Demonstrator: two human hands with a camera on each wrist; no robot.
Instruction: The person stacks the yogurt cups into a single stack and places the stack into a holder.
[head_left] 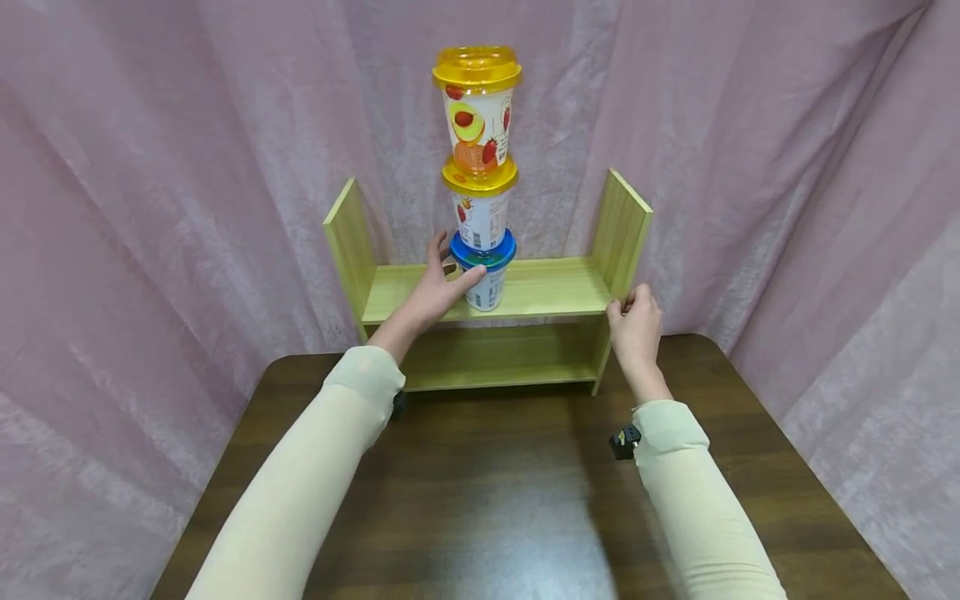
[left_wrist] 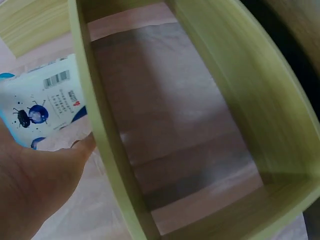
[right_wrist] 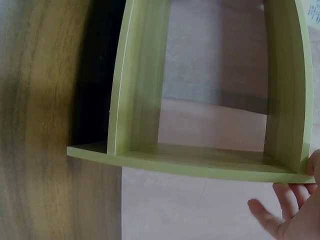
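Note:
Three printed plastic cups stand stacked on the upper board of a small wooden shelf (head_left: 555, 287). Lowest is a blue-lidded cup (head_left: 487, 287), its barcode and blueberry print showing in the left wrist view. Above it stands a yellow-lidded cup (head_left: 480, 221), and on top a taller fruit-printed cup (head_left: 480, 125) with a yellow lid. My left hand (head_left: 438, 287) holds the blue-lidded cup near its rim, thumb across the front and fingers at the left and behind. At the shelf's right side panel (right_wrist: 210, 170), my right hand (head_left: 637, 325) grips the front edge near the upper board.
The shelf stands at the back of a dark brown wooden table (head_left: 487, 483). Its side panels rise at both ends, the left panel (head_left: 351, 242) beyond my left wrist. A lower board (head_left: 495, 358) runs beneath the upper one. Pink curtains (head_left: 187, 167) hang close behind and around.

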